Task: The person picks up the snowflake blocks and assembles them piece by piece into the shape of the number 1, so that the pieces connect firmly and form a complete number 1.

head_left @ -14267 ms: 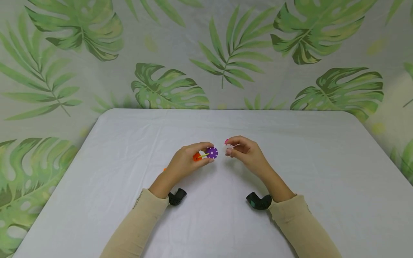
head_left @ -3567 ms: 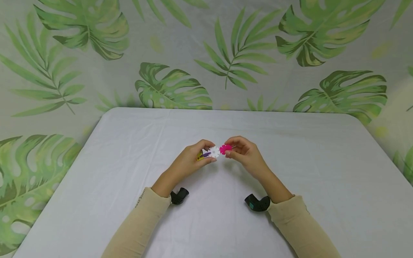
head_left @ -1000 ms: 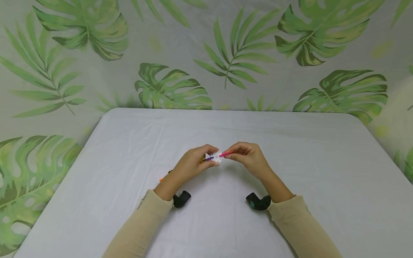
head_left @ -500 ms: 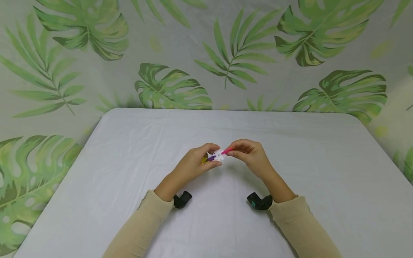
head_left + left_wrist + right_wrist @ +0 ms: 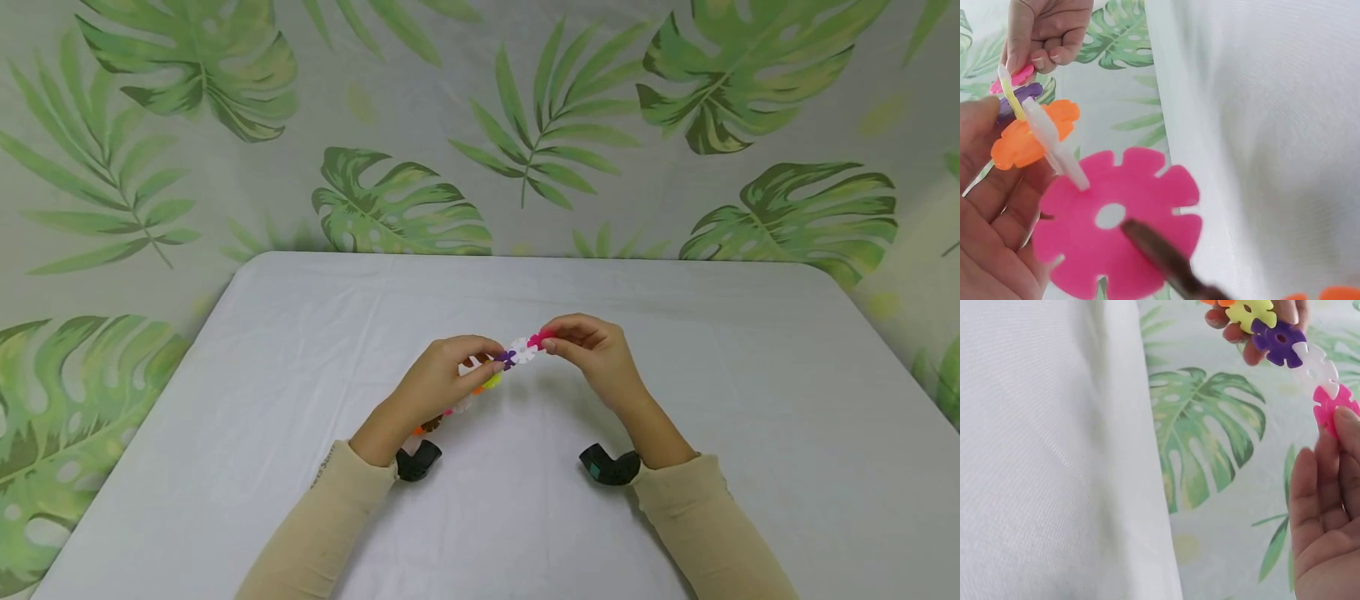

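Note:
A chain of slotted plastic snowflake discs runs between the hands. In the right wrist view its end shows a pink disc, then white, purple and yellow ones. My right hand pinches the end pink disc between thumb and fingertips. My left hand holds the chain near the purple disc. Below the left palm the chain hangs on: the left wrist view shows an orange disc, a whitish one edge-on, a large pink one and a brown one.
A white cloth covers the table. Behind it hangs a leaf-printed backdrop. A black wrist device sits at the left wrist and another black device at the right. More orange shows at the left wrist view's lower edge.
The right hand has moved up and right with the pink disc, now joined to the white one. The left hand's hold has shifted back to the purple disc, and more of the chain shows below it.

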A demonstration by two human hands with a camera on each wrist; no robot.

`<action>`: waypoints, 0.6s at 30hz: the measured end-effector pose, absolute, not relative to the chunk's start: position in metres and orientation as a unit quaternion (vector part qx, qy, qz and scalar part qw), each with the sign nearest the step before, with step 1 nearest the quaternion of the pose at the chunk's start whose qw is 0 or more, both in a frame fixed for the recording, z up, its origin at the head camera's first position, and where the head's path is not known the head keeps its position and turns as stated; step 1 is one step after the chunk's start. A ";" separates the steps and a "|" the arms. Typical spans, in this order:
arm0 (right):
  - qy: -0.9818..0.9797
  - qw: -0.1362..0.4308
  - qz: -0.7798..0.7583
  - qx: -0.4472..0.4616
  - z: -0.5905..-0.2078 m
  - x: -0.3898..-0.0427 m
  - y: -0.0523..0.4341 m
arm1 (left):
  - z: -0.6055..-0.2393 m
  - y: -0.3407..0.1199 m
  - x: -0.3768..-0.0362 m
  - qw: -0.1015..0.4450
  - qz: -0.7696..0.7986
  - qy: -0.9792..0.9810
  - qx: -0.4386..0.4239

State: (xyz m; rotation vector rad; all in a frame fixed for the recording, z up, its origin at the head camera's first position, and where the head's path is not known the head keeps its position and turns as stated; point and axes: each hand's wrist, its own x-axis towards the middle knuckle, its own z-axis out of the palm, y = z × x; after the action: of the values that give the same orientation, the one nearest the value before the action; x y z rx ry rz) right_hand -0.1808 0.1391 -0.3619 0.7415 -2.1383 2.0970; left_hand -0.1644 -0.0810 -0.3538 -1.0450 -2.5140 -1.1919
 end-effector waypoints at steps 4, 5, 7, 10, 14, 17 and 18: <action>-0.692 0.037 0.681 0.238 -0.359 -0.180 0.138 | -0.352 -0.081 -0.163 0.087 -0.406 -0.842 -0.345; -0.687 0.040 0.684 0.240 -0.358 -0.179 0.138 | -0.351 -0.080 -0.163 0.084 -0.411 -0.841 -0.342; -0.677 0.046 0.693 0.244 -0.356 -0.178 0.137 | -0.350 -0.079 -0.161 0.076 -0.425 -0.837 -0.337; -0.668 0.056 0.698 0.251 -0.352 -0.176 0.137 | -0.348 -0.077 -0.158 0.060 -0.445 -0.830 -0.330; -0.669 0.066 0.695 0.255 -0.347 -0.174 0.137 | -0.343 -0.072 -0.152 0.042 -0.473 -0.818 -0.323; -0.678 0.070 0.687 0.252 -0.343 -0.172 0.137 | -0.333 -0.068 -0.144 0.031 -0.501 -0.805 -0.318; -0.682 0.072 0.684 0.250 -0.342 -0.171 0.137 | -0.330 -0.067 -0.142 0.028 -0.511 -0.799 -0.316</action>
State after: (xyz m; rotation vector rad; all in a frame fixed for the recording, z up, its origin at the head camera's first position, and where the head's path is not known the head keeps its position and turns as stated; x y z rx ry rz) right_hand -0.1709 0.1372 -0.3418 0.7522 -2.0498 2.0546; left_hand -0.1415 -0.0670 -0.3303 -0.9745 -2.4666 -1.5776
